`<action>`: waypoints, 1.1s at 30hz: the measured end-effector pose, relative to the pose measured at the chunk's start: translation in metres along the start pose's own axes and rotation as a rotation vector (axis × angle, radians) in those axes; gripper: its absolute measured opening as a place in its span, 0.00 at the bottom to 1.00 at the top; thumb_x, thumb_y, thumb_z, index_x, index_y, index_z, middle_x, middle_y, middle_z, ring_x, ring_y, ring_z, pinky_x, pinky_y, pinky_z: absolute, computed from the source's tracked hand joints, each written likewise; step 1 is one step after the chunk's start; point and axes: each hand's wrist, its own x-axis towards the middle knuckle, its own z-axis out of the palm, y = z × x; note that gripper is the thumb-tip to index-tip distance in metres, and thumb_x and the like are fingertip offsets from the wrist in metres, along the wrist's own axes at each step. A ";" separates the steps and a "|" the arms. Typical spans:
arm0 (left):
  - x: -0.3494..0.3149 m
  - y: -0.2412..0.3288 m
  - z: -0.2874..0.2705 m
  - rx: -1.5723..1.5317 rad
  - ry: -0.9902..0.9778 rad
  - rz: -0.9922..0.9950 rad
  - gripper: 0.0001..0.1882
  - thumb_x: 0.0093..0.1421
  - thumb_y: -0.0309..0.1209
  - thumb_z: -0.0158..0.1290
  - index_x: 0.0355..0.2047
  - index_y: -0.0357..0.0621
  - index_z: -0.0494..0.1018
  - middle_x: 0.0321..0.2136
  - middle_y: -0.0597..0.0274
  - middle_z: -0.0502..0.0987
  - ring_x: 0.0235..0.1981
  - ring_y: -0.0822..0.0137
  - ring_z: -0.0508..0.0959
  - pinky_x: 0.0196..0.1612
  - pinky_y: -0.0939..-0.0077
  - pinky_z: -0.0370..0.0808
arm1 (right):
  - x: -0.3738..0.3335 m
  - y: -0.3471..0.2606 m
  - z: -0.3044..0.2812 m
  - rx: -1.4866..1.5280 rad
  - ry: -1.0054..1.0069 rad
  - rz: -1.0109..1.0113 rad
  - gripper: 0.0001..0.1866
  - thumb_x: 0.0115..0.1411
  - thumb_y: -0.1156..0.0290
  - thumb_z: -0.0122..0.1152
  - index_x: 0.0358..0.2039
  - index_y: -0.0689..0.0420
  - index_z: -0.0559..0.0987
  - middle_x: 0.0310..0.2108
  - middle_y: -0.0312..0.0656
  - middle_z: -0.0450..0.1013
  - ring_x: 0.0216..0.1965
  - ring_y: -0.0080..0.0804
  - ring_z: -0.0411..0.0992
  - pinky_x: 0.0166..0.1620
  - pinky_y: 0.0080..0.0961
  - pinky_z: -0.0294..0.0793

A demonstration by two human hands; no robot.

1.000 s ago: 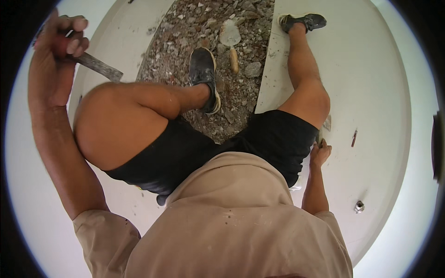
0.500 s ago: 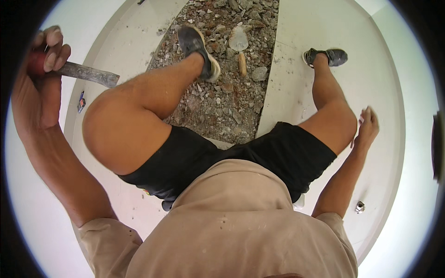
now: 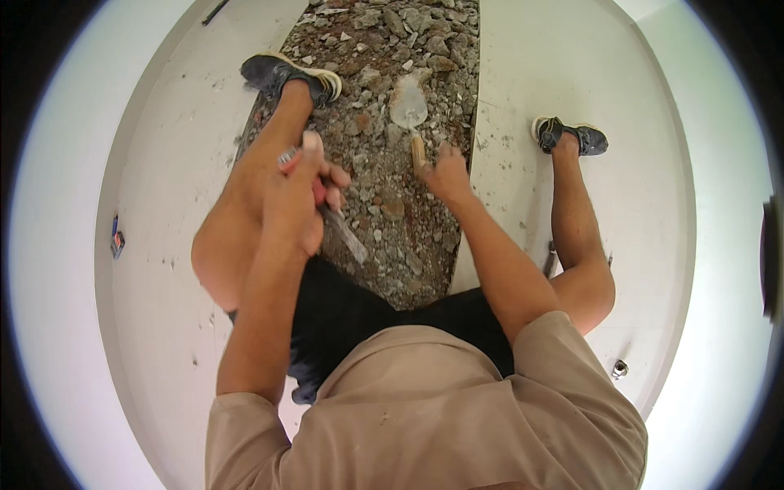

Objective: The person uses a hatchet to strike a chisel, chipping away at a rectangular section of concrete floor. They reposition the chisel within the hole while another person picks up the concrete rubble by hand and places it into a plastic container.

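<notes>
A chisel [image 3: 347, 235] with a red handle and a flat, dusty metal blade is gripped in my left hand [image 3: 298, 196], over the left side of the rubble strip. Its blade points down toward me and to the right; the hand is slightly blurred. My right hand [image 3: 447, 175] reaches forward to the trowel, its fingers apart beside the wooden handle [image 3: 419, 153] and the thumb at the handle's near end. The trowel's pale, dusty blade [image 3: 408, 104] lies on the broken rubble [image 3: 392, 212], pointing away from me.
Pale floor tiles [image 3: 514, 106] border the rubble strip. My shoes rest left [image 3: 286, 77] and right [image 3: 572, 135]. A metal tool [image 3: 551, 260] lies partly hidden by my right leg, a small metal fitting [image 3: 620, 369] nearer. Far left are a small blue-and-orange object [image 3: 117, 238] and a dark bar [image 3: 215, 12].
My left hand has swung the chisel from the far left in over the rubble. My right hand has moved from beside the right knee to the trowel handle. My left foot has shifted left.
</notes>
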 end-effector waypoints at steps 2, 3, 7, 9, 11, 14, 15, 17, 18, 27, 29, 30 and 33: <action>0.027 -0.034 -0.023 0.010 0.013 -0.069 0.22 0.67 0.48 0.58 0.25 0.44 0.69 0.21 0.55 0.78 0.15 0.71 0.69 0.20 0.76 0.66 | 0.009 -0.025 0.017 -0.050 0.000 0.023 0.36 0.61 0.59 0.63 0.65 0.64 0.64 0.57 0.58 0.67 0.57 0.58 0.67 0.58 0.47 0.69; 0.036 -0.046 -0.036 0.012 0.039 -0.098 0.22 0.67 0.48 0.58 0.25 0.44 0.69 0.20 0.55 0.77 0.15 0.71 0.69 0.19 0.77 0.66 | 0.009 -0.045 0.019 -0.048 -0.082 0.098 0.34 0.61 0.58 0.63 0.62 0.64 0.66 0.56 0.58 0.67 0.57 0.57 0.67 0.58 0.50 0.68; 0.049 -0.080 -0.046 0.040 0.074 -0.251 0.21 0.68 0.46 0.57 0.25 0.44 0.69 0.20 0.57 0.77 0.15 0.73 0.69 0.19 0.78 0.65 | 0.025 -0.045 0.021 -0.113 -0.223 0.222 0.26 0.62 0.58 0.62 0.54 0.62 0.70 0.55 0.59 0.64 0.60 0.55 0.64 0.57 0.55 0.68; 0.046 -0.089 -0.042 0.084 0.106 -0.307 0.20 0.68 0.45 0.57 0.25 0.44 0.69 0.20 0.58 0.78 0.15 0.74 0.69 0.19 0.79 0.65 | 0.021 -0.036 0.021 -0.011 -0.072 0.156 0.23 0.64 0.59 0.60 0.52 0.62 0.70 0.51 0.56 0.67 0.53 0.51 0.69 0.49 0.51 0.72; 0.046 -0.092 -0.031 0.104 0.057 -0.317 0.18 0.69 0.43 0.56 0.27 0.44 0.71 0.21 0.60 0.78 0.16 0.76 0.69 0.19 0.79 0.65 | 0.014 -0.035 0.005 0.089 0.093 0.090 0.20 0.65 0.60 0.59 0.50 0.61 0.70 0.46 0.53 0.70 0.47 0.46 0.74 0.42 0.47 0.77; 0.043 -0.098 -0.023 0.090 -0.005 -0.295 0.16 0.69 0.41 0.56 0.30 0.43 0.73 0.22 0.61 0.79 0.17 0.77 0.69 0.21 0.80 0.66 | 0.007 -0.049 -0.043 0.809 -0.261 0.552 0.18 0.65 0.67 0.59 0.49 0.63 0.68 0.35 0.45 0.71 0.25 0.35 0.75 0.24 0.33 0.76; 0.042 -0.095 -0.022 0.122 -0.040 -0.312 0.19 0.69 0.44 0.56 0.29 0.42 0.73 0.24 0.58 0.79 0.20 0.72 0.70 0.25 0.75 0.69 | 0.006 -0.044 -0.051 0.923 -0.192 0.685 0.18 0.65 0.68 0.59 0.49 0.65 0.68 0.31 0.43 0.70 0.19 0.31 0.70 0.20 0.30 0.74; 0.040 -0.094 -0.024 0.150 -0.023 -0.317 0.18 0.69 0.44 0.57 0.30 0.42 0.73 0.24 0.58 0.79 0.20 0.72 0.70 0.25 0.75 0.69 | 0.004 -0.048 -0.063 1.066 -0.066 0.831 0.16 0.66 0.67 0.55 0.49 0.65 0.70 0.24 0.38 0.68 0.17 0.25 0.67 0.19 0.26 0.74; 0.041 -0.095 -0.025 0.171 0.001 -0.314 0.17 0.69 0.43 0.57 0.30 0.42 0.73 0.24 0.57 0.79 0.20 0.72 0.71 0.25 0.75 0.69 | 0.006 -0.051 -0.064 1.068 -0.064 0.838 0.16 0.66 0.67 0.55 0.49 0.65 0.70 0.24 0.38 0.68 0.17 0.25 0.67 0.19 0.26 0.74; 0.041 -0.101 -0.031 0.139 0.031 -0.323 0.15 0.69 0.41 0.57 0.32 0.42 0.73 0.24 0.57 0.80 0.20 0.73 0.71 0.25 0.77 0.69 | 0.036 -0.037 -0.042 1.031 0.105 0.742 0.11 0.68 0.67 0.53 0.38 0.63 0.71 0.24 0.38 0.68 0.16 0.25 0.67 0.16 0.26 0.66; 0.041 -0.101 -0.036 0.151 0.043 -0.318 0.15 0.69 0.41 0.57 0.32 0.42 0.73 0.24 0.56 0.80 0.20 0.73 0.71 0.25 0.77 0.69 | 0.044 -0.044 -0.039 1.099 0.087 0.815 0.10 0.68 0.68 0.53 0.38 0.63 0.71 0.24 0.38 0.68 0.16 0.25 0.67 0.16 0.27 0.66; 0.041 -0.101 -0.037 0.157 0.053 -0.307 0.15 0.69 0.41 0.57 0.32 0.43 0.73 0.24 0.56 0.80 0.20 0.73 0.70 0.25 0.77 0.69 | 0.050 -0.043 -0.035 1.104 0.086 0.813 0.10 0.68 0.68 0.53 0.38 0.63 0.71 0.24 0.38 0.68 0.16 0.25 0.67 0.16 0.27 0.66; 0.043 -0.103 -0.038 0.169 0.062 -0.304 0.16 0.68 0.43 0.57 0.32 0.43 0.73 0.24 0.57 0.79 0.20 0.73 0.70 0.25 0.77 0.68 | 0.077 -0.036 -0.025 1.001 0.074 0.782 0.09 0.68 0.69 0.53 0.37 0.63 0.71 0.24 0.40 0.68 0.16 0.28 0.68 0.17 0.31 0.68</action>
